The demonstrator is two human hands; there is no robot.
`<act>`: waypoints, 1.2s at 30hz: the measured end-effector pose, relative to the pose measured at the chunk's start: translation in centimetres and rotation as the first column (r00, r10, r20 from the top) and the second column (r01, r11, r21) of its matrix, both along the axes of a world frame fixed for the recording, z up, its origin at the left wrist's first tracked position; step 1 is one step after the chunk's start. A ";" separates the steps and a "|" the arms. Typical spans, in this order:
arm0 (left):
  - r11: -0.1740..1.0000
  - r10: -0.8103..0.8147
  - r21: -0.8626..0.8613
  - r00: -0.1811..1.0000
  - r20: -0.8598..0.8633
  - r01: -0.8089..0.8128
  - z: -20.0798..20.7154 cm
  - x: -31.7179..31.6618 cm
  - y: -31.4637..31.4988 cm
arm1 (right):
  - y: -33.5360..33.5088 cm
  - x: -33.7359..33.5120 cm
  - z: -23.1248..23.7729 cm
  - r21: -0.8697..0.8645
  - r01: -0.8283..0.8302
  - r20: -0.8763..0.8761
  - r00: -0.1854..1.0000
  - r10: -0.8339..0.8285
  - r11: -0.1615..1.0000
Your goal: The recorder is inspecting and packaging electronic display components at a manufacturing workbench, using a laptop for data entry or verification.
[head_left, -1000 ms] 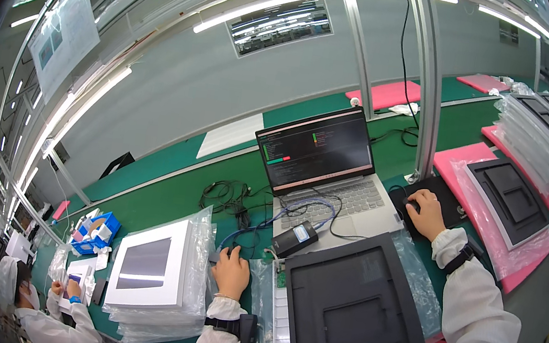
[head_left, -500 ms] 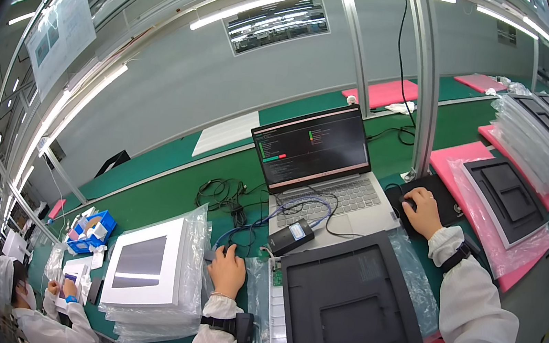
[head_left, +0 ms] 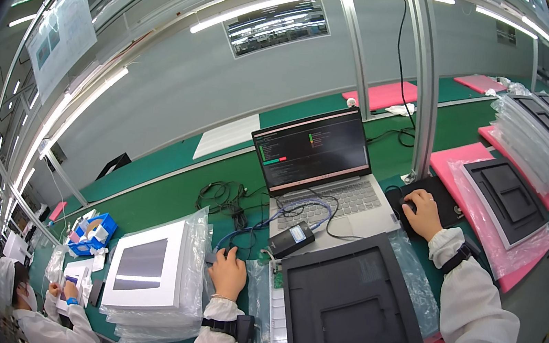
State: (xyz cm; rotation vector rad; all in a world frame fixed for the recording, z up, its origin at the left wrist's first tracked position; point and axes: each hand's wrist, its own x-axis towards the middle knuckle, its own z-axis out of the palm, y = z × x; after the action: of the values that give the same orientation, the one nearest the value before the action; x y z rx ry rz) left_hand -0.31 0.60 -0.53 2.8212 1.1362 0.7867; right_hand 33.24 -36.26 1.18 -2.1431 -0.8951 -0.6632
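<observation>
the right hand (head_left: pixel 423 214) lies palm-down, curled over a small black computer mouse (head_left: pixel 409 206) on a black mouse pad (head_left: pixel 439 193) right of the open grey laptop (head_left: pixel 329 179); the mouse's long axis points toward the laptop. the left hand (head_left: pixel 228 273) presses flat on the green table (head_left: pixel 168 192), fingers loosely together, just beside a blue cable (head_left: pixel 246 231).

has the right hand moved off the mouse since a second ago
No. The right hand rests on the black mouse on the dark pad, in the same spot just right of the open laptop as before.
</observation>
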 end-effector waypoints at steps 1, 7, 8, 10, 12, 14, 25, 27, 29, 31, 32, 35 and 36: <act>1.000 -0.001 -0.003 1.000 0.002 0.001 0.1 0.0 0.0 | 0.0 0.0 0.0 0.008 -0.008 -0.007 1.000 0.008 1.000; 1.000 -0.010 0.026 1.000 0.020 0.009 -0.5 0.0 0.1 | -0.2 -0.2 0.1 -0.018 -0.001 -0.010 1.000 0.001 1.000; 1.000 -0.011 0.029 1.000 0.022 0.010 -0.3 0.0 0.1 | -0.2 -0.1 0.1 -0.015 0.000 -0.008 1.000 0.000 1.000; 1.000 -0.002 -0.020 1.000 -0.020 0.002 0.0 -0.1 -0.1 | -0.2 -0.2 0.1 -0.012 0.000 -0.004 1.000 0.000 1.000; 1.000 -0.003 -0.019 1.000 -0.019 0.003 0.0 -0.1 -0.1 | -0.2 -0.1 0.0 -0.007 -0.004 -0.005 1.000 0.004 1.000; 1.000 -0.005 -0.020 1.000 -0.020 0.004 -0.2 -0.1 -0.1 | -0.2 0.0 0.0 -0.005 -0.008 -0.007 1.000 0.007 1.000; 1.000 0.002 -0.003 1.000 0.006 -0.002 -0.1 0.0 0.1 | 0.0 0.1 0.0 0.007 -0.023 0.020 1.000 0.023 1.000; 1.000 0.002 -0.002 1.000 -0.002 -0.002 -0.1 -0.1 0.0 | -0.1 0.0 0.0 0.003 -0.017 0.020 1.000 0.017 1.000; 1.000 0.001 0.000 1.000 -0.009 -0.001 0.0 -0.1 0.0 | 0.0 0.0 0.0 -0.002 -0.011 0.021 1.000 0.011 1.000; 1.000 0.000 -0.013 1.000 -0.022 -0.001 0.0 -0.1 -0.2 | -0.1 -0.1 0.0 -0.007 -0.005 0.010 1.000 0.005 1.000; 1.000 0.001 -0.013 1.000 -0.022 -0.001 0.0 -0.1 -0.2 | -0.1 -0.1 0.0 -0.007 -0.006 0.010 1.000 0.006 1.000; 1.000 0.004 -0.007 1.000 -0.021 -0.004 0.0 -0.1 -0.2 | -0.1 0.1 0.0 -0.008 0.001 0.018 1.000 -0.001 1.000; 1.000 0.000 -0.007 1.000 -0.019 0.000 0.0 0.0 -0.2 | -0.1 0.3 -0.1 -0.005 0.000 0.026 1.000 0.000 1.000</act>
State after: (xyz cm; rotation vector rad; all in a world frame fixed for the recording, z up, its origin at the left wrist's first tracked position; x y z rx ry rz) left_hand -0.34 0.39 -0.54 2.8290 1.1396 0.7567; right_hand 33.54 -36.38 1.09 -2.1438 -0.9116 -0.6905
